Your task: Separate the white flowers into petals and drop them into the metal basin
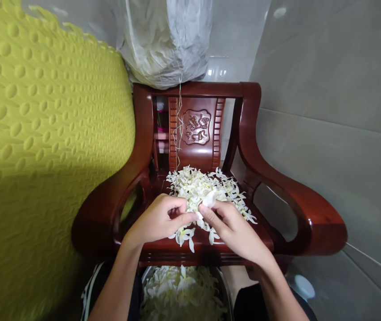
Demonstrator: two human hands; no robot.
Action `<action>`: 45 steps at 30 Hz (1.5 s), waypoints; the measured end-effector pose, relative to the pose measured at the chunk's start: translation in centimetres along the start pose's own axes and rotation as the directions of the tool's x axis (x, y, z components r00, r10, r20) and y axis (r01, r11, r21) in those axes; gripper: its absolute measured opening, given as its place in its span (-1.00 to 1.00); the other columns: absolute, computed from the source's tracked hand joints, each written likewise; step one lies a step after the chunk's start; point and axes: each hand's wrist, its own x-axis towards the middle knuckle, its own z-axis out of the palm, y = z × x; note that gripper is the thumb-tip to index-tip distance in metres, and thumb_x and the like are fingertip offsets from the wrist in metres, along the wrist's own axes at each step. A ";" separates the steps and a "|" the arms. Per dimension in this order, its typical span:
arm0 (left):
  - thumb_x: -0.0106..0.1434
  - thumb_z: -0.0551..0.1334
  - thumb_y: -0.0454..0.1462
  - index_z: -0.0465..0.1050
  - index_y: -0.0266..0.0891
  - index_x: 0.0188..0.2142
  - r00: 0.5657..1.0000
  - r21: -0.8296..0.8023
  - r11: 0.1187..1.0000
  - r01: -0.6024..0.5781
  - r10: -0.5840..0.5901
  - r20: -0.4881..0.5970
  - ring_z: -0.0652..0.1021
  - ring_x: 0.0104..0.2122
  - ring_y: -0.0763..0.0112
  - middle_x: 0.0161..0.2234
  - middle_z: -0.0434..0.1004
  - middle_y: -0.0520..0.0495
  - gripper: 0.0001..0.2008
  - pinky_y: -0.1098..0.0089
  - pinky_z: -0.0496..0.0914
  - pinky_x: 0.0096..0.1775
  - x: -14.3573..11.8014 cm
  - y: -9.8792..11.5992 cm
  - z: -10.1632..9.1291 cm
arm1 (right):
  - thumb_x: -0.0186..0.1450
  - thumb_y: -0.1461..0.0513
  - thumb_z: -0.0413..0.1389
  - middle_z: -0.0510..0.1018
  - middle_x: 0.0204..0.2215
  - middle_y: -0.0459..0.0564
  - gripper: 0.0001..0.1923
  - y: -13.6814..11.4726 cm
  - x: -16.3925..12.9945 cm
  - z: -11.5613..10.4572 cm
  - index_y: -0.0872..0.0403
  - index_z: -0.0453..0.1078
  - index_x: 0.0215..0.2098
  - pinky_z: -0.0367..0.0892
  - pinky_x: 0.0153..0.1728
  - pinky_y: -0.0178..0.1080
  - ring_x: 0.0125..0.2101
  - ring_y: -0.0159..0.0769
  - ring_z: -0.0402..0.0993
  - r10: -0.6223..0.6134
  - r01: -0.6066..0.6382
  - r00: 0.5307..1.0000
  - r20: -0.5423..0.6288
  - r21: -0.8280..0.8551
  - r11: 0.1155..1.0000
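Apparently both hands [197, 220] pinching one flower [209, 199], chair [297, 200]

A person's left hand [158, 218] and right hand [232, 227] meet over a heap of white flowers [206, 187] on the seat of a carved wooden armchair [277, 187], fingertips pinching 1 pale petal [209, 199]. Below, a metal bowl [225, 285] holds more blossoms; a yellow foam mat [43, 133] stands left.

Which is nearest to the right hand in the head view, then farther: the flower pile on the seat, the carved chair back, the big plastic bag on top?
1. flower pile: on the seat, touching the right hand.
2. carved chair back: behind the pile, upright.
3. plastic bag: above the chair back, farthest.
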 end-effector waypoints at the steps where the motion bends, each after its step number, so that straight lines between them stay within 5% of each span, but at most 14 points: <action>1: 0.16 0.25 -0.20 0.19 -0.27 -0.63 0.999 0.012 1.000 0.021 -0.020 -0.047 0.19 -0.60 0.58 -0.66 0.13 0.17 -0.66 0.51 0.06 -0.54 0.1 -0.1 0.1 | 0.39 0.09 -0.10 0.18 -0.60 -0.20 -0.64 0.2 0.1 -0.2 0.09 0.17 -0.50 0.05 -0.48 -0.35 -0.54 -0.44 0.10 0.004 -0.004 1.000 0.001 -0.050 0.999; 4: 0.17 0.24 -0.25 0.37 -0.27 -0.46 0.997 -0.060 0.998 0.006 -0.011 -0.083 0.33 -0.52 0.53 -0.56 0.35 0.10 -0.86 0.51 0.19 -0.47 0.2 -0.1 0.2 | 0.35 0.08 -0.03 0.17 -0.64 -0.21 -0.63 0.8 0.5 -0.7 0.11 0.25 -0.53 0.01 -0.51 -0.35 -0.58 -0.46 0.07 -0.015 0.037 0.977 0.212 -0.099 0.994; 7: 0.17 0.24 -0.29 0.43 -0.27 -0.41 1.000 -0.042 0.999 -0.016 0.017 0.016 0.36 -0.51 0.51 -0.53 0.41 0.08 -0.92 0.51 0.22 -0.45 0.2 -0.1 0.0 | 0.30 0.05 0.06 0.22 -0.63 -0.21 -0.66 1.6 1.2 0.0 0.14 0.41 -0.46 0.02 -0.53 -0.36 -0.59 -0.47 0.07 -0.080 0.062 0.923 0.377 0.062 0.996; 12: 0.23 0.20 -0.23 0.35 -0.27 -0.51 0.981 0.022 0.999 0.050 -0.045 -0.190 0.38 -0.53 0.51 -0.58 0.38 0.09 -0.78 0.51 0.22 -0.47 0.0 -1.0 -0.5 | 0.32 0.06 0.02 0.36 -0.55 -0.16 -0.67 2.1 3.0 1.6 0.12 0.50 -0.25 0.08 -0.50 -0.37 -0.55 -0.45 0.13 -0.165 0.089 0.955 0.245 0.292 0.952; 19: 0.23 0.22 -0.26 0.35 -0.27 -0.54 0.983 -0.203 0.979 -0.006 -0.032 -0.181 0.36 -0.54 0.56 -0.59 0.36 0.10 -0.78 0.53 0.22 -0.46 0.0 -2.0 -1.1 | 0.42 0.22 -0.11 0.46 -0.39 -0.10 -0.70 0.8 2.7 0.9 0.11 0.42 -0.33 0.19 -0.24 -0.35 -0.34 -0.40 0.36 -0.280 0.272 0.950 0.142 0.072 0.960; 25: 0.14 0.30 -0.31 0.36 -0.25 -0.56 0.943 -0.299 0.953 -0.052 -0.051 -0.328 0.27 -0.67 0.63 -0.69 0.28 0.16 -0.81 0.55 0.15 -0.58 -0.5 -0.6 0.0 | 0.42 0.24 -0.13 0.36 -0.47 -0.14 -0.70 1.2 2.8 1.2 0.10 0.28 -0.44 0.16 -0.34 -0.36 -0.43 -0.43 0.29 -0.253 0.257 0.961 0.109 -0.019 0.966; 30: 0.21 0.25 -0.24 0.34 -0.24 -0.50 0.849 -0.224 0.975 0.002 -0.120 -0.514 0.28 -0.63 0.60 -0.63 0.29 0.14 -0.81 0.56 0.15 -0.58 -0.1 -0.3 0.2 | 0.42 0.23 -0.14 0.32 -0.53 -0.18 -0.70 0.6 2.1 1.3 0.09 0.24 -0.45 0.12 -0.42 -0.38 -0.49 -0.47 0.24 -0.224 0.219 0.963 0.148 0.049 0.974; 35: 0.35 0.02 -0.09 0.37 -0.19 -0.17 0.966 -0.273 0.961 0.053 -0.119 -0.230 0.33 -0.53 0.52 -0.52 0.35 0.08 -0.72 0.51 0.23 -0.47 -0.1 -1.4 -0.4 | 0.44 0.15 -0.18 0.22 -0.61 -0.21 -0.65 -0.1 1.2 1.3 0.08 0.26 -0.43 0.09 -0.47 -0.37 -0.57 -0.47 0.18 -0.121 0.118 0.992 0.045 0.063 0.991; 38: 0.35 0.03 -0.12 0.38 -0.23 -0.34 0.997 -0.177 0.984 0.008 -0.020 -0.070 0.32 -0.53 0.52 -0.56 0.32 0.09 -0.72 0.50 0.21 -0.46 -0.5 -0.6 -0.2 | 0.42 0.11 -0.14 0.20 -0.64 -0.22 -0.65 -0.1 1.1 1.3 0.09 0.29 -0.43 0.08 -0.48 -0.37 -0.59 -0.47 0.16 -0.101 0.097 0.993 0.054 0.068 0.993; 41: 0.36 0.02 -0.19 0.35 -0.26 -0.52 0.998 -0.086 0.995 -0.057 0.055 -0.032 0.32 -0.55 0.54 -0.58 0.31 0.09 -0.64 0.49 0.18 -0.46 -0.6 0.5 0.3 | 0.41 0.09 -0.12 0.22 -0.64 -0.22 -0.64 0.0 1.0 1.2 0.10 0.30 -0.43 0.07 -0.50 -0.38 -0.59 -0.48 0.17 -0.101 0.087 0.988 0.116 0.121 0.989; 45: 0.33 0.08 -0.19 0.26 -0.26 -0.56 0.990 -0.106 0.992 -0.064 0.049 -0.131 0.24 -0.57 0.56 -0.61 0.20 0.13 -0.66 0.50 0.13 -0.49 -0.4 1.0 0.3 | 0.41 0.08 -0.13 0.16 -0.66 -0.23 -0.64 -0.1 0.7 1.0 0.09 0.30 -0.42 0.07 -0.51 -0.38 -0.60 -0.48 0.12 -0.085 0.068 0.989 0.123 0.138 0.988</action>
